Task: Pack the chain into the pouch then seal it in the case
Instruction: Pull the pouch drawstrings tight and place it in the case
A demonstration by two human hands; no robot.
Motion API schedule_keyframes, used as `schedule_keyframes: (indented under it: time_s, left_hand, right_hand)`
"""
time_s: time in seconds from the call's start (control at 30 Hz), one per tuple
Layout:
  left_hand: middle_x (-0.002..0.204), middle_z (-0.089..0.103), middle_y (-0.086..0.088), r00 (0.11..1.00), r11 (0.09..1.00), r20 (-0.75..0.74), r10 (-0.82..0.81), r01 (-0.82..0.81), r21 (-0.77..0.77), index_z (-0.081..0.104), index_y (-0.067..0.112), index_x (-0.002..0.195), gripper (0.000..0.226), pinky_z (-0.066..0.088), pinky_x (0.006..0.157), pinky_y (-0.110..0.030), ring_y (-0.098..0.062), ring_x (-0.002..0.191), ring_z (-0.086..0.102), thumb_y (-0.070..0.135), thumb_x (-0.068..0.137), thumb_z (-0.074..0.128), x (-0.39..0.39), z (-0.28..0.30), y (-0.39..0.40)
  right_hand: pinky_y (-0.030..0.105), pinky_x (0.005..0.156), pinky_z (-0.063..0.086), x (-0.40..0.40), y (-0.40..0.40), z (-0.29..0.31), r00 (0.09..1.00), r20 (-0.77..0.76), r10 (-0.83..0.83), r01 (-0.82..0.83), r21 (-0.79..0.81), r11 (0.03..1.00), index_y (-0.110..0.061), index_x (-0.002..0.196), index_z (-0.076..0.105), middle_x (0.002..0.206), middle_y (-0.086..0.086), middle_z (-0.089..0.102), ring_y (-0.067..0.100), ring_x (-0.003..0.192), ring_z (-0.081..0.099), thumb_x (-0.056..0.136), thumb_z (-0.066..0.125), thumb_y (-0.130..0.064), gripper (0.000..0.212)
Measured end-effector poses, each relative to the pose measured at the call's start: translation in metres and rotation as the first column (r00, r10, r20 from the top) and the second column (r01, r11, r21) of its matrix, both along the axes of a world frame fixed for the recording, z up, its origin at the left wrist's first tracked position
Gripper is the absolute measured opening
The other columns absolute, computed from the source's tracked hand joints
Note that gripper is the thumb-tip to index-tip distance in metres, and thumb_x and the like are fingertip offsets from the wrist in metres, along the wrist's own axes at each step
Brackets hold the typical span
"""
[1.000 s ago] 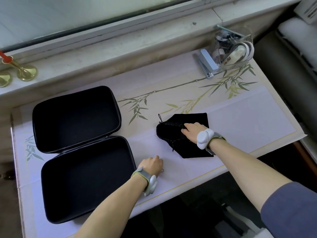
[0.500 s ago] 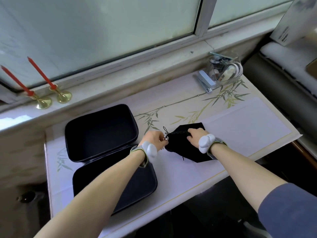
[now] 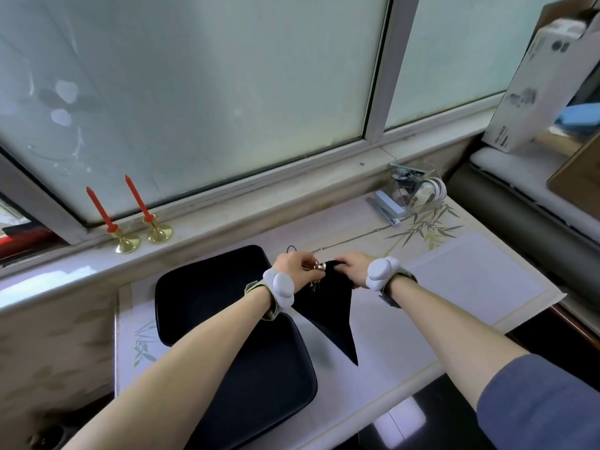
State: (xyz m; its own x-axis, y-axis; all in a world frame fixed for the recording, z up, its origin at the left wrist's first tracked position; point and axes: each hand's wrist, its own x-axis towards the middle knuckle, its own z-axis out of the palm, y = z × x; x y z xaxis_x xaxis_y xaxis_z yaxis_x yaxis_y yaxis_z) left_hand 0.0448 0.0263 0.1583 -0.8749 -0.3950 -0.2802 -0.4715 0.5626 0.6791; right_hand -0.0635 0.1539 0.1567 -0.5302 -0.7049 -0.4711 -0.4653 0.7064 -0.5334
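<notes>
The black fabric pouch [image 3: 331, 306] hangs lifted off the table, its lower corner pointing down toward the front edge. My right hand [image 3: 352, 266] grips the pouch's top edge. My left hand [image 3: 292, 266] pinches the gold-coloured chain [image 3: 317, 271] at the pouch's mouth, and part of the chain dangles against the black cloth. A thin drawstring loop sticks up behind my left hand. The open black case [image 3: 227, 323] lies to the left under my left forearm, both halves facing up with nothing inside.
Two red candles in brass holders [image 3: 143, 228] stand on the windowsill at the left. A clear organiser with tape and a stapler [image 3: 412, 193] sits at the table's back right. A white box [image 3: 548, 76] leans at the far right. The table [image 3: 454, 280] carries a bamboo-print mat.
My left hand came up from the table's front edge with the chain to the pouch's mouth. My right hand lifted the pouch off the table. The camera view tilted up toward the window.
</notes>
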Motion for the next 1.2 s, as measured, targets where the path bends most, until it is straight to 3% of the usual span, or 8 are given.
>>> schedule_keyframes:
  time_s: [0.17,0.3,0.4,0.47,0.67,0.83,1.0,1.2]
  left_hand:
    - [0.105,0.072,0.0,0.997,0.998,-0.052,-0.057,0.057,0.013,0.07,0.02,0.103,0.023,0.043,0.081,-0.014,-0.008,0.09,0.064,0.023,0.079,0.07,0.009,0.005,-0.011]
    - [0.12,0.051,0.005,0.99,0.977,-0.119,-0.072,0.046,-0.208,0.057,0.021,0.117,0.038,0.048,0.094,-0.032,-0.018,0.109,0.058,0.012,0.081,0.062,0.017,0.002,-0.019]
    - [0.137,0.049,0.004,0.978,0.905,0.072,-0.198,0.21,-0.37,0.044,0.025,0.134,0.053,0.037,0.101,-0.035,-0.024,0.127,0.043,0.014,0.083,0.056,0.021,-0.003,-0.019]
    - [0.12,0.063,-0.004,0.961,0.883,0.208,-0.18,0.251,-0.396,0.054,0.023,0.123,0.035,0.035,0.091,-0.034,-0.029,0.117,0.053,0.022,0.089,0.048,0.022,-0.004,-0.016]
    - [0.106,0.065,-0.014,0.977,0.986,0.212,-0.029,0.063,-0.156,0.062,0.008,0.108,0.032,0.044,0.075,-0.027,-0.032,0.099,0.061,0.031,0.096,0.044,0.015,0.0,-0.022]
    - [0.079,0.052,-0.007,0.986,0.985,0.164,0.038,-0.064,0.161,0.052,0.009,0.086,0.017,0.041,0.065,-0.027,-0.023,0.077,0.049,0.019,0.098,0.044,0.011,0.008,-0.033]
    - [0.072,0.051,-0.001,0.975,0.878,0.148,0.164,-0.213,0.429,0.056,0.01,0.093,0.014,0.047,0.063,-0.025,-0.017,0.065,0.05,0.018,0.097,0.046,0.009,0.012,-0.041]
    - [0.066,0.047,-0.004,0.957,0.852,0.122,0.263,-0.29,0.436,0.059,0.01,0.08,0.019,0.034,0.053,-0.025,-0.019,0.055,0.041,0.02,0.095,0.051,0.009,0.012,-0.056]
  right_hand:
    - [0.023,0.049,0.04,0.001,-0.004,0.001,0.996,0.088,-0.013,0.02,-0.076,0.997,-0.009,0.108,0.061,0.067,0.001,0.052,0.016,0.052,0.047,0.095,0.041,-0.019,0.026]
    - [0.021,0.053,0.044,0.003,-0.011,0.009,0.983,0.181,-0.012,0.033,-0.109,0.994,-0.021,0.106,0.056,0.075,-0.003,0.054,0.02,0.072,0.052,0.096,0.042,-0.019,0.018]
    - [0.026,0.062,0.048,0.004,-0.012,0.008,0.953,0.303,-0.033,0.08,-0.146,0.986,-0.015,0.114,0.059,0.092,0.004,0.061,0.02,0.085,0.056,0.095,0.044,-0.018,0.024]
    - [0.025,0.064,0.048,0.003,-0.012,0.008,0.95,0.31,-0.039,0.086,-0.14,0.986,-0.008,0.121,0.058,0.097,0.007,0.06,0.022,0.088,0.056,0.095,0.045,-0.018,0.031]
    - [0.022,0.064,0.042,-0.015,-0.011,0.012,0.992,0.09,-0.093,0.101,-0.087,0.991,-0.012,0.101,0.06,0.079,0.0,0.058,0.016,0.071,0.054,0.087,0.06,-0.019,0.016]
    - [0.028,0.078,0.041,-0.024,-0.012,0.006,0.979,-0.116,-0.17,0.174,0.027,0.984,-0.011,0.107,0.061,0.105,0.01,0.065,0.025,0.091,0.055,0.085,0.056,-0.022,0.025]
    - [0.027,0.057,0.042,-0.026,-0.016,0.005,0.966,0.057,-0.252,0.251,0.035,0.967,-0.012,0.09,0.049,0.073,0.004,0.054,0.019,0.06,0.053,0.094,0.042,-0.034,0.024]
    - [0.023,0.045,0.054,-0.034,-0.017,0.003,0.847,0.406,-0.344,0.38,-0.01,0.925,-0.004,0.092,0.056,0.063,0.005,0.052,0.013,0.044,0.048,0.091,0.052,-0.04,0.036]
